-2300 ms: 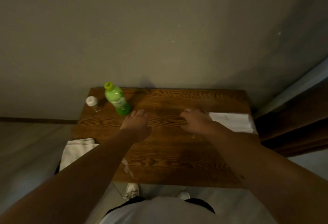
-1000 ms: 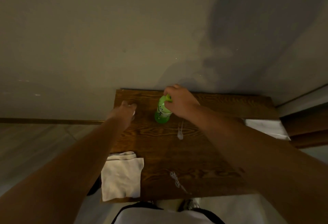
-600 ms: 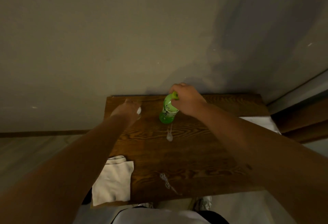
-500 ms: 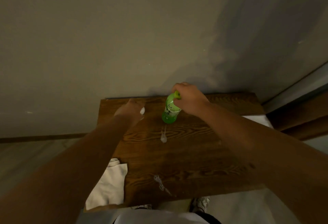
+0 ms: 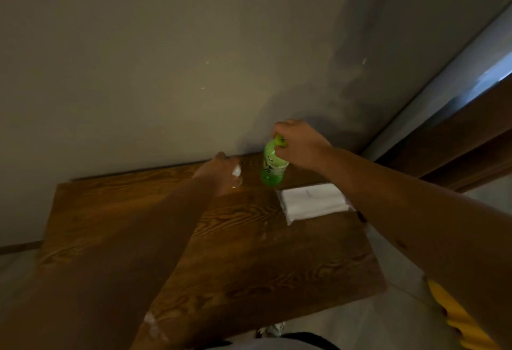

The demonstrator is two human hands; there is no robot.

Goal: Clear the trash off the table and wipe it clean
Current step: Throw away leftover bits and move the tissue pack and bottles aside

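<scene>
My right hand (image 5: 300, 146) grips a green plastic bottle (image 5: 272, 168) by its cap and neck, lifted just above the far edge of the wooden table (image 5: 249, 261). My left hand (image 5: 221, 173) is closed around a small clear bottle with a white cap (image 5: 236, 175), close to the left of the green bottle. A small white scrap (image 5: 264, 234) lies mid-table and a crumpled white wrapper (image 5: 155, 327) lies near the front edge, partly behind my left forearm.
A white pack of tissues (image 5: 311, 201) lies on the table's right side below the green bottle. A grey wall stands right behind the table. A dark wooden door frame (image 5: 454, 139) is at the right, and a yellow object (image 5: 460, 319) sits at the lower right.
The right hand has raised the green bottle off the table and the left hand holds the small bottle. The view has swung right: the white cloth at the left has left the frame.
</scene>
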